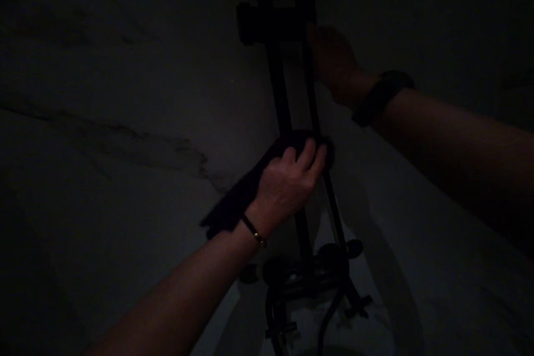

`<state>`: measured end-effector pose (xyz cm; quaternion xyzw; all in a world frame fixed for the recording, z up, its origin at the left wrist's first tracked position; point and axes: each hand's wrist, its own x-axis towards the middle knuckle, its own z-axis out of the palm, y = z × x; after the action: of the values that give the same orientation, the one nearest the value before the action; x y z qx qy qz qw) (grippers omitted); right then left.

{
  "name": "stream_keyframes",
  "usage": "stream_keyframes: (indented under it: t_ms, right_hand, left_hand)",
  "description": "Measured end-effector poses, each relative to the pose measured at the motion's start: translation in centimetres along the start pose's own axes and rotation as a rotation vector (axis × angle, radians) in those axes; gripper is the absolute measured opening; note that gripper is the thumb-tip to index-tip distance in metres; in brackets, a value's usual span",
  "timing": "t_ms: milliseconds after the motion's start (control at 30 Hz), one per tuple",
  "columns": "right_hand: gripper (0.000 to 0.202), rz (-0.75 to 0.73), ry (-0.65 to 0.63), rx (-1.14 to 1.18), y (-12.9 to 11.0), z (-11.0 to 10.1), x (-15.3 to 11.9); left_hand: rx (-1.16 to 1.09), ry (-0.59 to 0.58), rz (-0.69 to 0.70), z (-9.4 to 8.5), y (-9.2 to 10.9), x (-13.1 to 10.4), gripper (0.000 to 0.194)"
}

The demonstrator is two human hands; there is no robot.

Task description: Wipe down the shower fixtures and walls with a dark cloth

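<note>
The scene is very dark. My left hand (287, 181), with a thin bracelet on its wrist, presses a dark purple cloth (237, 200) around the middle of a black shower fixture. Its fingers bend over the cloth, which covers part of the thick black pole (280, 86) and the thinner black pole (336, 214) beside it. Higher up, my right hand (334, 61) is closed at the thinner pole, just below a wide black bracket (271, 25); its fingertips are lost in shadow. A dark watch (382, 97) circles the right wrist.
Below the hands, the poles meet a black tap assembly (308, 283) with round knobs (354, 247) and bent pipes (329, 317). Behind everything is a pale marble-look wall (187, 89) with dark veins. Shadows fall at the lower right.
</note>
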<state>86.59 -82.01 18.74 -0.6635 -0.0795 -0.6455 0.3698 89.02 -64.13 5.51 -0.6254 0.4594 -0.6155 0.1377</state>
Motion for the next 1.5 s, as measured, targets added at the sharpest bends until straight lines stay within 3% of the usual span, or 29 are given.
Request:
stream_keyframes:
  t_ms: [67, 133, 233, 300, 400, 467, 567, 667, 767, 933, 1000, 1167, 1233, 1333, 1400, 1500]
  right_hand:
    - [0.05, 0.004, 0.024, 0.004, 2.0, -1.4, -5.2]
    - [0.036, 0.001, -0.041, 0.011, 4.4, -3.4, -11.9]
    - [0.034, 0.221, -0.397, 0.0, 7.8, -7.3, -23.0]
    - [0.038, 0.389, -0.547, -0.095, 9.5, -9.7, -29.9]
    - [0.045, 0.527, -0.635, -0.19, 11.0, -11.5, -37.5]
    - [0.05, 0.499, -0.711, -0.197, 11.4, -11.2, -40.1]
    - [0.048, 0.448, -0.72, -0.214, 11.7, -9.8, -41.0]
    - [0.035, 0.504, -0.68, -0.241, 11.9, -8.7, -40.6]
    - [0.033, 0.585, -0.699, -0.273, 11.7, -8.5, -40.5]
    - [0.028, 0.84, -0.74, -0.35, 11.7, -7.7, -41.3]
    - [0.028, 0.864, -0.692, -0.304, 12.0, -7.3, -41.8]
    - [0.035, 0.795, -0.571, -0.205, 12.3, -7.5, -42.8]
    - [0.036, 0.765, -0.538, -0.192, 12.1, -7.8, -42.8]
    - [0.042, 0.797, -0.544, -0.168, 11.7, -8.2, -42.6]
    - [0.056, 0.801, -0.582, -0.215, 11.6, -8.2, -42.5]
    - [0.059, 0.8, -0.661, -0.356, 11.5, -8.0, -42.4]
  left_hand:
    - [-0.065, -0.115, 0.167, 2.3, 2.7, -3.7, 0.045]
    - [-0.172, -0.144, 0.278, 4.0, 4.5, -7.9, 0.047]
    - [-0.301, -0.108, 0.36, 5.2, 5.8, -14.3, 0.049]
    - [-0.335, -0.106, 0.35, 5.0, 5.7, -17.9, 0.048]
    - [-0.384, -0.127, 0.386, 3.6, 5.3, -20.4, 0.045]
    - [-0.42, -0.138, 0.428, 2.5, 5.9, -19.5, 0.046]
    - [-0.432, -0.218, 0.471, 2.1, 8.6, -15.7, 0.046]
    - [-0.437, -0.413, 0.477, 3.2, 11.2, -12.5, 0.043]
    - [-0.519, -0.532, 0.508, 3.5, 11.1, -12.9, 0.042]
    - [-0.57, -0.564, 0.425, 2.0, 9.8, -14.8, 0.049]
    - [-0.574, -0.59, 0.38, 2.3, 10.9, -13.8, 0.051]
    - [-0.67, -0.738, 0.397, 4.3, 13.8, -11.9, 0.031]
    - [-0.737, -0.846, 0.295, 3.7, 13.2, -12.5, 0.029]
    - [-0.781, -0.945, 0.106, 1.5, 10.3, -14.1, 0.029]
    - [-0.76, -0.902, 0.059, 0.7, 8.0, -15.7, 0.034]
    - [-0.857, -0.812, -0.027, 1.6, 5.3, -19.1, 0.044]
